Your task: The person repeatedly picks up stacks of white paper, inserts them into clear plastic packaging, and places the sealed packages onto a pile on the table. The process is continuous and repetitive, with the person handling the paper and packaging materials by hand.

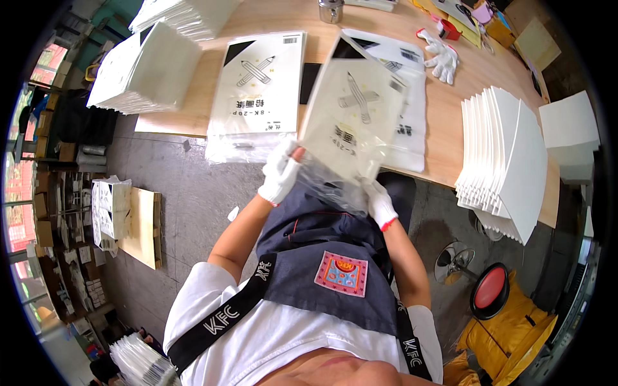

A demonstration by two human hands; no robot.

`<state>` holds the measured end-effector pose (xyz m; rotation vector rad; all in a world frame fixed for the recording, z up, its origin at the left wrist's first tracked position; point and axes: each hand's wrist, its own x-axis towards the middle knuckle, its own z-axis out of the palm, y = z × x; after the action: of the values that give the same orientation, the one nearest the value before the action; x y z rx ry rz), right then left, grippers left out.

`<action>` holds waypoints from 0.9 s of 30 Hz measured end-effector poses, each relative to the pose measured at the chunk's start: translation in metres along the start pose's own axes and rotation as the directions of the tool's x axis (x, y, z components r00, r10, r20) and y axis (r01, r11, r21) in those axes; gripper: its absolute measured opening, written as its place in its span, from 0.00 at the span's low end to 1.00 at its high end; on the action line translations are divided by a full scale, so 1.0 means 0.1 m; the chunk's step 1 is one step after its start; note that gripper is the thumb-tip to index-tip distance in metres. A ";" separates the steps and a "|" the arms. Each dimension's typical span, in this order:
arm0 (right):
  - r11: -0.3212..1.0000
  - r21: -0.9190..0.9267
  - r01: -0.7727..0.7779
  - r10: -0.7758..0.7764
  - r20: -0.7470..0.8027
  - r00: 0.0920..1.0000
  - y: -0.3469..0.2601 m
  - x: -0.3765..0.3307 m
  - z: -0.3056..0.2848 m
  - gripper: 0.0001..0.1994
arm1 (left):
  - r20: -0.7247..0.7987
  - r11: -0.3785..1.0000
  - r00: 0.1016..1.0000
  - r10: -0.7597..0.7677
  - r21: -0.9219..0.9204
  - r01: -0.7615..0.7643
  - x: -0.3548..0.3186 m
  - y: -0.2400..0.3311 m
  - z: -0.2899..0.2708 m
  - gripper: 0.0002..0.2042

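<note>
Both hands wear white gloves with red cuffs. My left hand (280,172) grips the lower left edge of a clear plastic bag holding a white paper pack with a crossed-pencil drawing (351,119), raised and tilted above the table's near edge. My right hand (378,202) holds the bag's loose lower end. A stack of similar bagged packs (257,90) lies flat on the wooden table (450,138) to the left, and another (407,96) lies behind the raised one.
Fanned white sheets (505,161) stand at the table's right end, white paper stacks (145,71) at the left. A spare pair of white gloves (443,56) and a metal cup (330,9) lie farther back. A red stool (490,289) stands to the lower right, a wooden board (147,225) on the floor to the left.
</note>
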<state>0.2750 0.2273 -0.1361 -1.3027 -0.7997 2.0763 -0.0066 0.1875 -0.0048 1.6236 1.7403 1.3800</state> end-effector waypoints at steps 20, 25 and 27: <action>0.173 -0.940 0.295 -0.268 0.243 0.932 -0.61 1.11 2.22 0.27 | -0.194 0.807 0.957 -0.216 0.516 0.287 0.43 -1.97 -1.53 0.25; 0.725 -0.684 -0.080 0.313 0.223 0.923 -0.58 0.78 2.38 0.15 | -0.129 0.803 0.981 -0.146 0.563 0.194 0.42 -2.29 -1.72 0.25; 0.789 -0.536 -0.300 0.499 0.276 0.821 -0.44 0.62 2.17 0.13 | -0.122 0.781 0.964 -0.237 0.566 0.264 0.46 -2.13 -1.69 0.25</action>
<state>0.0586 0.2601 -0.0640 -1.4015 -1.3830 2.6750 -0.2678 0.1973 -0.0925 1.5499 2.4701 0.7973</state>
